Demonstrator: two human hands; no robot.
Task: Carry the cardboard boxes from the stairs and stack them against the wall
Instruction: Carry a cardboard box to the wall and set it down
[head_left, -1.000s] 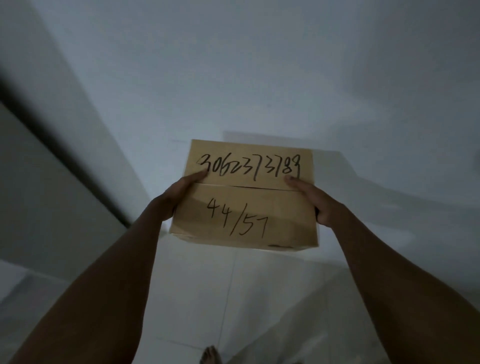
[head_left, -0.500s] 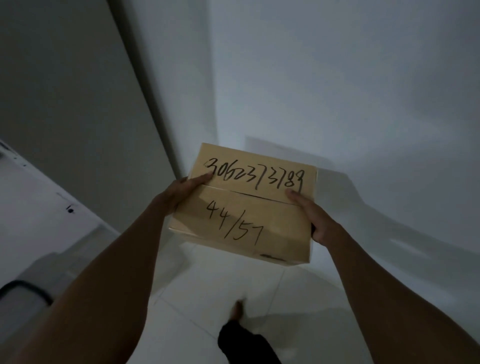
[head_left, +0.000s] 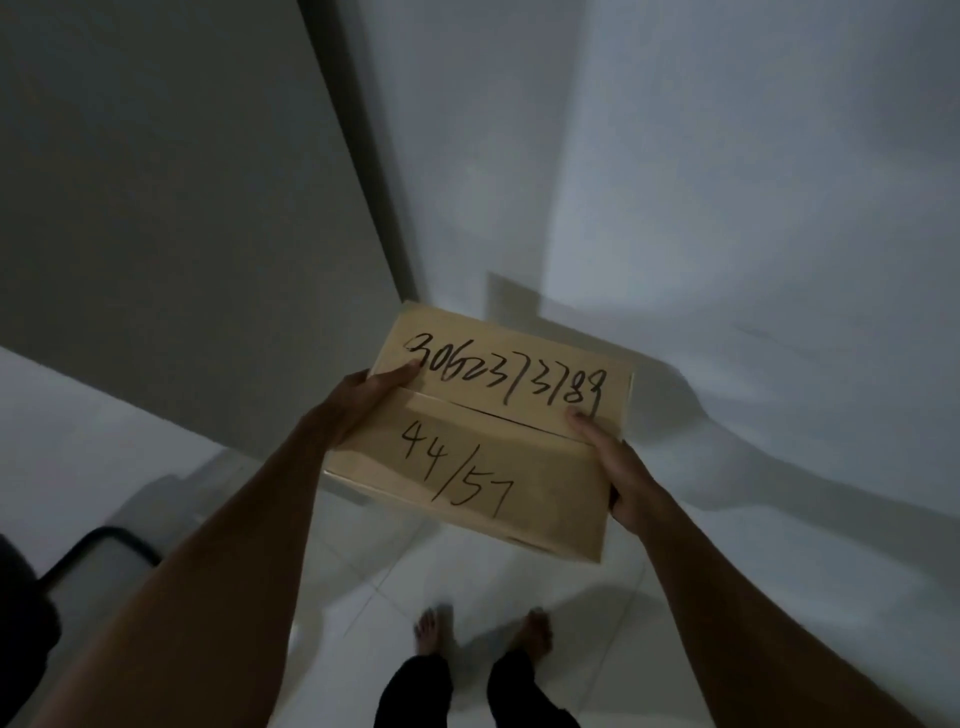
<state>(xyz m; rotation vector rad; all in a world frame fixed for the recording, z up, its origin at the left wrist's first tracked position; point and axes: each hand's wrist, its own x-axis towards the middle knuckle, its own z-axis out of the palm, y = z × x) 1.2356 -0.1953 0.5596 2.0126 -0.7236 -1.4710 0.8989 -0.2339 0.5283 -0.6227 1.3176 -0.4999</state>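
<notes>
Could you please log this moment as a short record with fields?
item: tan rectangular cardboard box, top marked 3062373789 and 44/57
left hand: grips the box's left edge, thumb on top
right hand: grips the right edge, thumb on top
box state: held in the air, tilted, above the pale tiled floor
feet: bare, both on the floor
stack: none in view

The cardboard box (head_left: 488, 431) hides its own underside and the fingers of the left hand (head_left: 358, 402) and right hand (head_left: 621, 467) curled beneath it. A dark curved object (head_left: 98, 545) at the lower left is cut off by the frame edge and too dim to identify. Both bare feet (head_left: 431, 631) are blurred.
</notes>
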